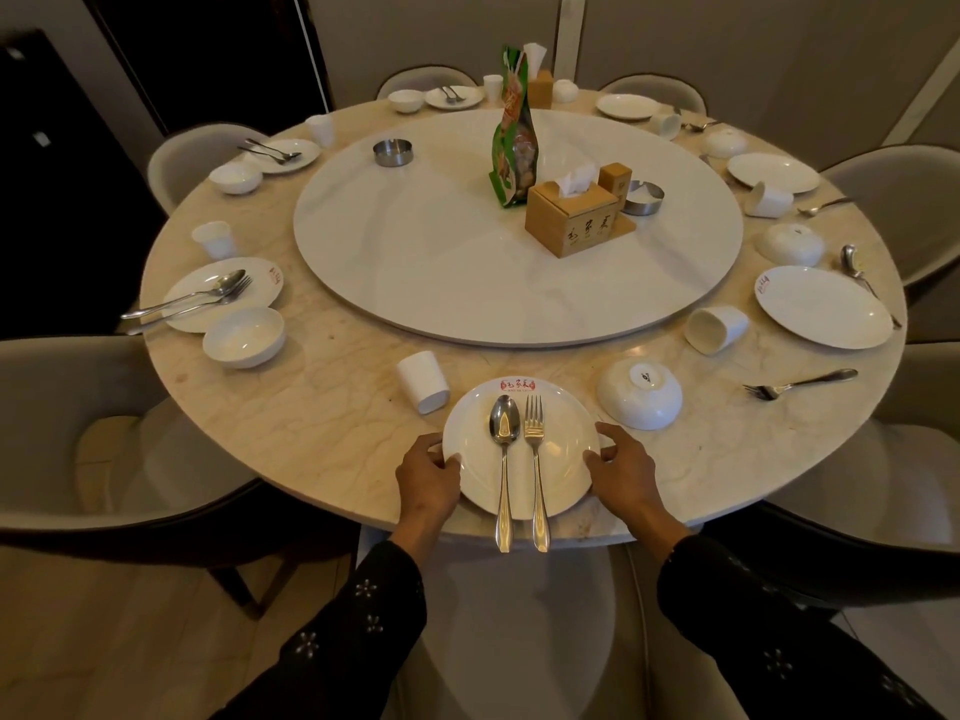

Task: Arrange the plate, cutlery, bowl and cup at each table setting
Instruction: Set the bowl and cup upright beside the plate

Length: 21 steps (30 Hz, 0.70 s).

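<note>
A round white logo-printed plate (563, 462), bearing a steel spoon (504, 459) and fork (535, 459), is gripped at opposite rims by the left hand (428, 478) and right hand (621, 467), apparently for squaring at the marble table's (322, 407) near edge.

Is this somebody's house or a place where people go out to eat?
Probably a restaurant's private dining room. A big round table carries a turning tray, many matching place settings, and the plate bears a printed red logo, like the tissue box.

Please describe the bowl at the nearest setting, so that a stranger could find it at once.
Start at the plate held between both hands at the table's near edge. Just right of it and slightly farther in sits a white bowl. Unlike the upright bowl on the left, it lies upside down, its base showing a small dark mark.
</note>
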Each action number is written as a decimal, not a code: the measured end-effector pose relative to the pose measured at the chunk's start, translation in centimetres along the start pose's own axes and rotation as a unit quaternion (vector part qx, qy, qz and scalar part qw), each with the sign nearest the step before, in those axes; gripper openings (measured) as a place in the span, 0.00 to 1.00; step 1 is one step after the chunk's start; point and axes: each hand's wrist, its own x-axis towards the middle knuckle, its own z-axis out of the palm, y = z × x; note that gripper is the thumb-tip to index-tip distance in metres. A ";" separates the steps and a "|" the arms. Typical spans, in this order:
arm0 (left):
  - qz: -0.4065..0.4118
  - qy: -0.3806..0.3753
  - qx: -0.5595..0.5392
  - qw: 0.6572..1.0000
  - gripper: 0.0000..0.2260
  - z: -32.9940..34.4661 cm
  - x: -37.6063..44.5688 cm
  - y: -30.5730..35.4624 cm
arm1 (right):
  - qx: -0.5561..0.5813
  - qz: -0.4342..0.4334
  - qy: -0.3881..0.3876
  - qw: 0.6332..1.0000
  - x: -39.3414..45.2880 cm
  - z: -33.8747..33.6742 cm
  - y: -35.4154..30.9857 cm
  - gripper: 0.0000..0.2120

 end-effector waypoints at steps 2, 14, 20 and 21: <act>-0.018 0.023 -0.012 1.000 0.20 -0.2 0.4 0.1 | 0.013 0.008 -0.009 1.000 0.1 0.3 0.0 0.23; 0.007 0.030 0.003 1.000 0.36 -3.3 9.1 4.0 | 0.022 0.023 -0.013 0.999 1.2 1.7 0.2 0.23; 0.028 0.009 -0.003 1.000 0.31 -2.3 10.0 3.0 | -0.006 0.032 -0.040 0.999 1.9 1.5 0.4 0.26; 0.028 0.006 -0.014 1.000 0.29 -2.3 10.2 2.8 | -0.010 0.036 -0.041 0.998 2.0 1.5 0.5 0.26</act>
